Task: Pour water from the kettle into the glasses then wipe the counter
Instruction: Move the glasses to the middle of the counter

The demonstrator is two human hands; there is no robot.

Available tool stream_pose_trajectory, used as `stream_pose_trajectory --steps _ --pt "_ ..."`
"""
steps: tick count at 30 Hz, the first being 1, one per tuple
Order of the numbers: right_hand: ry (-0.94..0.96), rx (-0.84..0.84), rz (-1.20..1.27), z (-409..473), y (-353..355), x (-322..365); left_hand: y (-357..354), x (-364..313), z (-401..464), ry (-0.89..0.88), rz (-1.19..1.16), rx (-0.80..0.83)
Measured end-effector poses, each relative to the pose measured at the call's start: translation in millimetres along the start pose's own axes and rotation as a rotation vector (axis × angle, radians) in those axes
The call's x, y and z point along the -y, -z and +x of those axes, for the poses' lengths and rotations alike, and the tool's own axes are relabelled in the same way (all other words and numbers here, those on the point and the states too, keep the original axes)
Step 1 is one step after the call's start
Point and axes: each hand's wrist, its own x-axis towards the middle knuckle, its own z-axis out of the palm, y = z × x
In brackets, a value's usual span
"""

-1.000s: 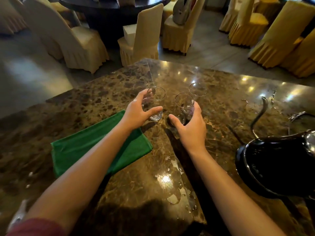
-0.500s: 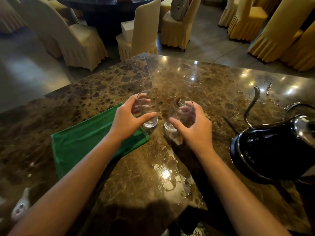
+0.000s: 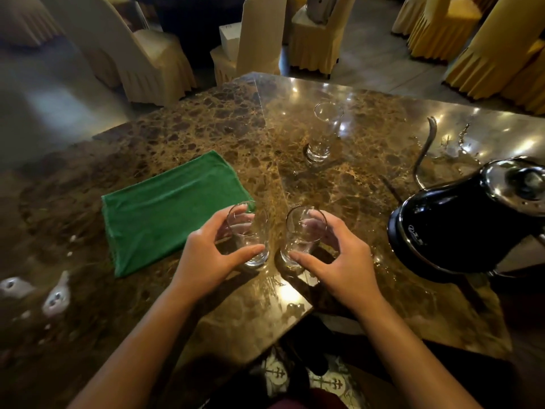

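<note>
I see a polished brown marble counter (image 3: 182, 137), glossy enough to mirror the ceiling lights. The three glasses are clear and smooth: left glass (image 3: 249, 231), right glass (image 3: 303, 234), far glass (image 3: 324, 131). The green cloth (image 3: 165, 208) looks soft, matt and slightly napped. The kettle (image 3: 460, 225) has a shiny black body with a chrome-bright metal lid and spout. Chairs (image 3: 318, 39) wear matt pleated fabric covers.

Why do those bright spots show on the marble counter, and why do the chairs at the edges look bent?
In the head view, the polished marble counter mirrors overhead lights as glare spots, strongest near the far glass and the kettle; the wide-angle lens bows the covered chairs at the frame edges; the near left corner is smeared with blur.
</note>
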Motion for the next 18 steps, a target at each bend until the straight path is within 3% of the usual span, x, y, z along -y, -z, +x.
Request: stream_pose_trajectory --steps 14,18 --pt "-0.029 0.092 -0.034 -33 -2 1 -5 10 -42 -0.007 0.080 -0.110" --pt "-0.065 0.342 -0.113 -29 14 3 4 12 -40 0.011 0.069 0.038"
